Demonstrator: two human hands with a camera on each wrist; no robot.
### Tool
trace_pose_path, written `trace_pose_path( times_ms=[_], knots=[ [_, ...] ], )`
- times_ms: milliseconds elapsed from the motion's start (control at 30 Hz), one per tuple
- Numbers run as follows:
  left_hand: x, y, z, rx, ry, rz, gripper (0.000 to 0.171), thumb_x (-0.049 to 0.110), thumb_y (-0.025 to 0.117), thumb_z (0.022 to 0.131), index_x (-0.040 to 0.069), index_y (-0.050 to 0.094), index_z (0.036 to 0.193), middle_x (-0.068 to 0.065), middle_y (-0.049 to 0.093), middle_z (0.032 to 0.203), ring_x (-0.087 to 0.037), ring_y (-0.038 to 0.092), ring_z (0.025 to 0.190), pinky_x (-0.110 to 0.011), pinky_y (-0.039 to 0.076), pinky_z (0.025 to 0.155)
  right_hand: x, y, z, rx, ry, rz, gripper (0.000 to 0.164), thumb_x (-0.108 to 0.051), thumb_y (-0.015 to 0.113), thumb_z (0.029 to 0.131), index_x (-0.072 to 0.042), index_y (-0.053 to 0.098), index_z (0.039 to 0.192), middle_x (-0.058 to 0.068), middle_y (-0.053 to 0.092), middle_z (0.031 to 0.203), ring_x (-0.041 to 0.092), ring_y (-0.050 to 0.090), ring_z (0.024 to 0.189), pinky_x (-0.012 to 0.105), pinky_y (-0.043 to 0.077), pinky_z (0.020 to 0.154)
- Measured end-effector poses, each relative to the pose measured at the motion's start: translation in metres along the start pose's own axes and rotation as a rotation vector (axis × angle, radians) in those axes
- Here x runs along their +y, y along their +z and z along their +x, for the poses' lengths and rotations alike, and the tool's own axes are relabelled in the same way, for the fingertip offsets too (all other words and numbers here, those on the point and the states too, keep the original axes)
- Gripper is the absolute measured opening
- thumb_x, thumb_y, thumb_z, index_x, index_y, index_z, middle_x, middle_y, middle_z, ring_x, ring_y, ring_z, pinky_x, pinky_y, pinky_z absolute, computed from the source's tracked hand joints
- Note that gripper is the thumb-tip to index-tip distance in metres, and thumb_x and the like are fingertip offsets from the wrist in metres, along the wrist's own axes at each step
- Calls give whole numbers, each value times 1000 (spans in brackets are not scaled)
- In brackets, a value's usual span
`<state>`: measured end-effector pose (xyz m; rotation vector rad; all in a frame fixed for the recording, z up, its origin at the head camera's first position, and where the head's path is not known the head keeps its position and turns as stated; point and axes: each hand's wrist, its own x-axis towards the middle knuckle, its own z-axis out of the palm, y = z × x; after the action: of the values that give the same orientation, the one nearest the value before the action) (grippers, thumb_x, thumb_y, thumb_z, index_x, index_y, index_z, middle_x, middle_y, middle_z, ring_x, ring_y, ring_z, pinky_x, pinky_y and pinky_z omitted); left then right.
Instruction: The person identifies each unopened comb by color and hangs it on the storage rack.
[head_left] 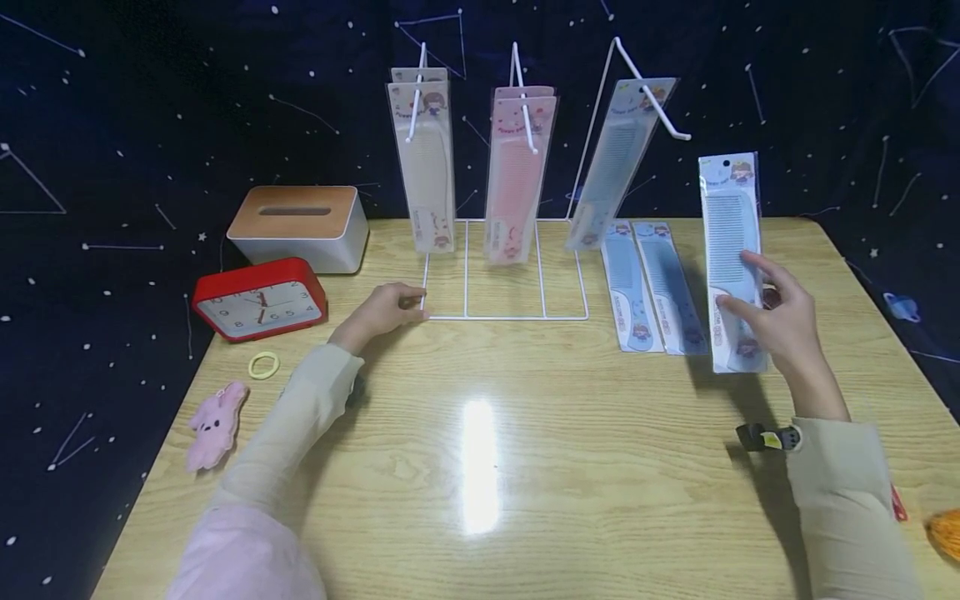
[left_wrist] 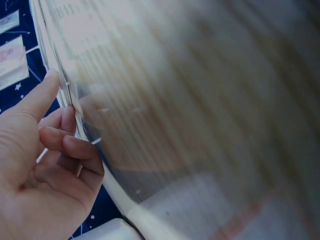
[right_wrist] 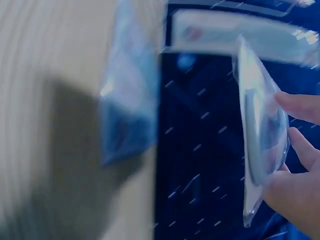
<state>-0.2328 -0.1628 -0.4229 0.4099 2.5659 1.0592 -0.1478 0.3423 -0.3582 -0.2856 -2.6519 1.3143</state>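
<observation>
A white wire display rack point(head_left: 506, 317) stands at the back of the table. My left hand point(head_left: 381, 313) grips the front left corner of its base with thumb and fingers. Packaged combs hang on its three hooks: cream ones point(head_left: 427, 175), pink ones point(head_left: 517, 183) and a blue one point(head_left: 617, 158). To the right of the rack, my right hand point(head_left: 787, 312) pinches another packaged blue comb point(head_left: 726, 221) by its lower part, upright and raised over the table. In the right wrist view this pack point(right_wrist: 254, 130) shows edge-on. Two more blue comb packs point(head_left: 632, 292) lie flat beside the rack.
A tissue box point(head_left: 300, 242) with a wooden lid and a red alarm clock point(head_left: 258, 300) stand at the back left. Nearer are a yellow ring point(head_left: 263, 365) and a pink plush toy point(head_left: 216, 427). Something orange point(head_left: 945, 533) lies at the right edge.
</observation>
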Motion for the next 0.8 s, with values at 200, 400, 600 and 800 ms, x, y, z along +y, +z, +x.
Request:
trace_pose_path(
  times_ms=[200,400,600,800],
  knots=[
    [-1,1,0,5,-4,1,53,16,67,89,-5,49,135,-23,52,134,-33,48,124,-43,38,107,-39,4,-36,24,-245,494,63,12,64,82,-11,48,139,-6,51,120,3,57,100,6,48,77],
    [1,1,-1,11,0,11,52,15,66,89,-5,49,135,-23,52,133,-33,49,122,-44,38,107,-69,9,-62,-41,-409,696,65,27,55,76,0,50,135,8,52,127,11,60,107,13,51,82],
    [2,1,-2,6,1,13,51,15,66,90,-5,49,134,-23,54,131,-32,51,118,-44,41,104,-72,19,-68,-111,-450,708,67,32,53,73,4,49,134,7,56,125,10,62,105,15,53,79],
    [2,0,-1,1,-1,30,52,16,66,90,-4,49,135,-23,53,132,-32,50,120,-43,40,105,-69,27,-66,-120,-428,680,66,31,54,74,3,49,134,5,57,123,9,62,102,14,53,78]
  ],
)
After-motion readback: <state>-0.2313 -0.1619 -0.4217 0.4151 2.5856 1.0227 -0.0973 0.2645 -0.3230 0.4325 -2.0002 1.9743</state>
